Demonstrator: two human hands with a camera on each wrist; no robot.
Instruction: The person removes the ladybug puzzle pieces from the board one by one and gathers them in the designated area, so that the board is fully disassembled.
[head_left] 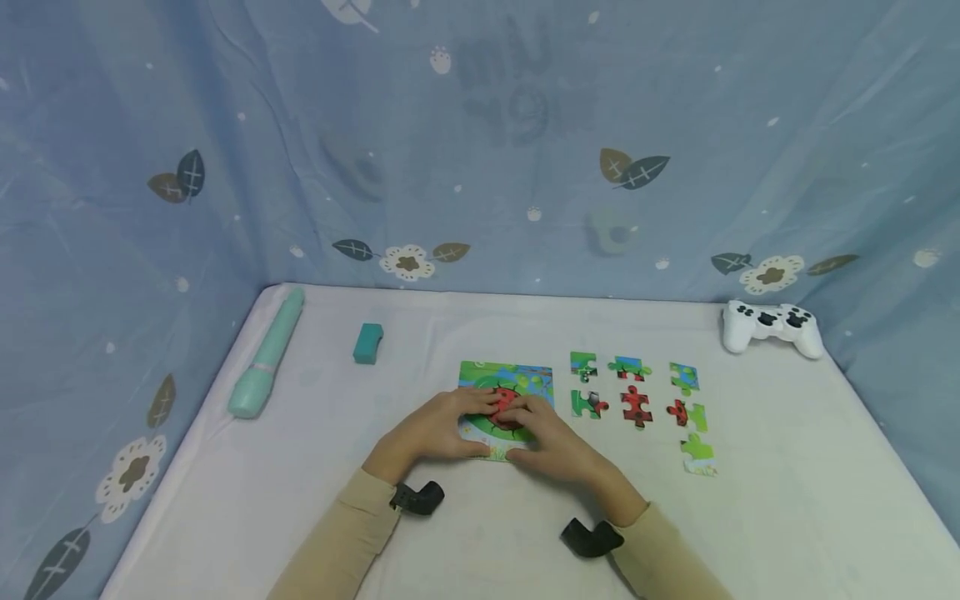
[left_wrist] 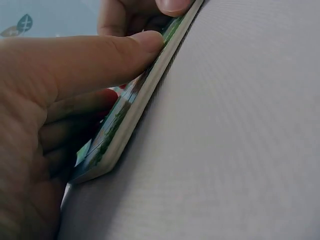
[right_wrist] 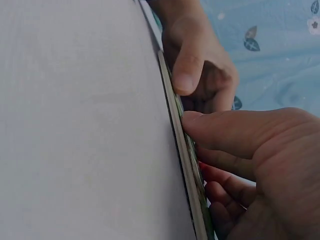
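In the head view a rectangular picture puzzle board (head_left: 540, 379) with a red ladybug on green lies on the white table. My left hand (head_left: 442, 425) rests over its left part, fingers across the ladybug and thumb at the near edge. From the right, my right hand (head_left: 555, 442) touches the picture with its fingertips, its thumb close to the left one. In the left wrist view the board's pale, thick edge (left_wrist: 131, 120) runs under the thumb. The right wrist view has the right thumb (right_wrist: 220, 131) on the top surface along that edge. Both palms are above the board.
Several loose jigsaw pieces lie right of the board, among them a red one (head_left: 637, 407) and a green one (head_left: 698, 448). A white game controller (head_left: 772, 325) sits at the back right. Toward the left are a teal block (head_left: 367, 343) and a mint-green wand-shaped object (head_left: 266, 358).
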